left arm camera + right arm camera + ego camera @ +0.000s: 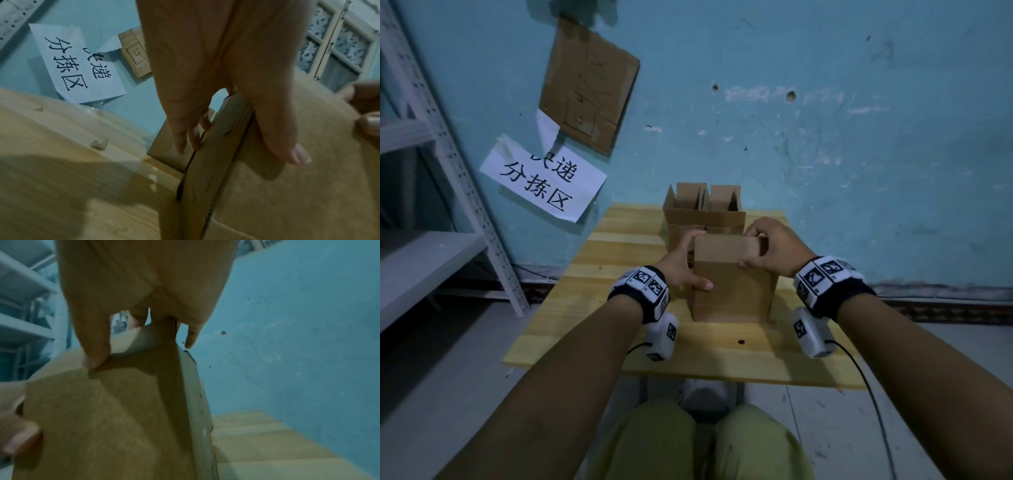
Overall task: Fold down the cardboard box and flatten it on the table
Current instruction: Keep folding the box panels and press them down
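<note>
- Head view: one cardboard box (pixel 734 287) stands upright at the centre of the frame on the wooden table (pixel 592 291), its near top flap (pixel 726 248) bent over toward the camera.
- The left hand (pixel 683 262) holds the box's left side — fingers reaching over the top left corner, thumb lying flat across the front face.
- The right hand (pixel 768 248) grips the flap's right end, thumb on the outer face and fingers curled over the upper edge.
- Left wrist view: the left hand's fingers (pixel 185 129) lie straight along the box's side panel, while the thumb (pixel 287 146) rests on the front face.
- Right wrist view: the right thumb (pixel 94 344) presses the flap's edge; the other fingers wrap behind it — both forearms reach in from the lower corners of the head view.
- Behind the box, toward the upper centre, stand more open boxes (pixel 703 212); their exact count cannot be told.
- Upper left: one paper sign (pixel 544 178), one cardboard sheet (pixel 589 85) on the blue wall (pixel 825 120), one metal shelf (pixel 431 171).
</note>
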### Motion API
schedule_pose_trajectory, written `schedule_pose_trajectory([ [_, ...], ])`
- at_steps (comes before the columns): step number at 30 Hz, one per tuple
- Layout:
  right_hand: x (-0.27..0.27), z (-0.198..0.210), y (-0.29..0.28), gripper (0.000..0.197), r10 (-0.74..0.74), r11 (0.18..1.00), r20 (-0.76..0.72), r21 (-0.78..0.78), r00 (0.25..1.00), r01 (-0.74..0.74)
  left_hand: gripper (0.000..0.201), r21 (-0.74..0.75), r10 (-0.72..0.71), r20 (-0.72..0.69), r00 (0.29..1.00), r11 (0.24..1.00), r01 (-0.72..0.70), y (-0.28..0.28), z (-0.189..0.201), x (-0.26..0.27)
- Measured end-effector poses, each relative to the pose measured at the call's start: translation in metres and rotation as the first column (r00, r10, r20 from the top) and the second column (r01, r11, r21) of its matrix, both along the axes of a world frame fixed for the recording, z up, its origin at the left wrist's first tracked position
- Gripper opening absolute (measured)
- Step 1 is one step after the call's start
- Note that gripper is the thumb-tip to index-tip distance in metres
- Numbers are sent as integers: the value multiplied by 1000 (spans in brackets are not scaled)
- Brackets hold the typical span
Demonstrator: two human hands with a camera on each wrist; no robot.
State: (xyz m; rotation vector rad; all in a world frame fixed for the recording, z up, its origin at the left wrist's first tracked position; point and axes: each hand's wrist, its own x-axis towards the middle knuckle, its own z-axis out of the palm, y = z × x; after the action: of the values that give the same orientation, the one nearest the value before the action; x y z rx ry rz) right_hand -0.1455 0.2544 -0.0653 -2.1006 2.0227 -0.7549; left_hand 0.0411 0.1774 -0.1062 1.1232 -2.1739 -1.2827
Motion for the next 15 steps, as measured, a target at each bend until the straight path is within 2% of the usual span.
schedule_pose_trajectory([
  [3,-3,-4,6,29,21,988,-187,-145,982,-49,105,-25,5,24,1000,1000,-4,-1,-1,0],
  [5,-2,-18,12,19,64,937,-267,-315,962,-150,104,-46,7,36,999,999,-5,0,-1,-1],
  [8,3,-37,20,15,115,853,-283,-462,952,-241,103,-37,-10,33,999,999,11,0,0,-1],
  [10,4,-41,21,14,113,853,-282,-464,953,-239,104,-45,-9,55,998,999,12,-1,1,0],
  [12,4,-33,22,18,88,907,-182,-392,979,-155,105,-38,-13,63,998,999,15,-2,1,-1],
  [13,2,-27,21,23,78,940,-35,-332,996,-85,105,-38,-20,70,997,999,23,-2,1,-1],
  [15,-4,-14,16,32,38,980,275,-198,961,18,105,-52,-25,99,995,998,31,-3,1,-2],
])
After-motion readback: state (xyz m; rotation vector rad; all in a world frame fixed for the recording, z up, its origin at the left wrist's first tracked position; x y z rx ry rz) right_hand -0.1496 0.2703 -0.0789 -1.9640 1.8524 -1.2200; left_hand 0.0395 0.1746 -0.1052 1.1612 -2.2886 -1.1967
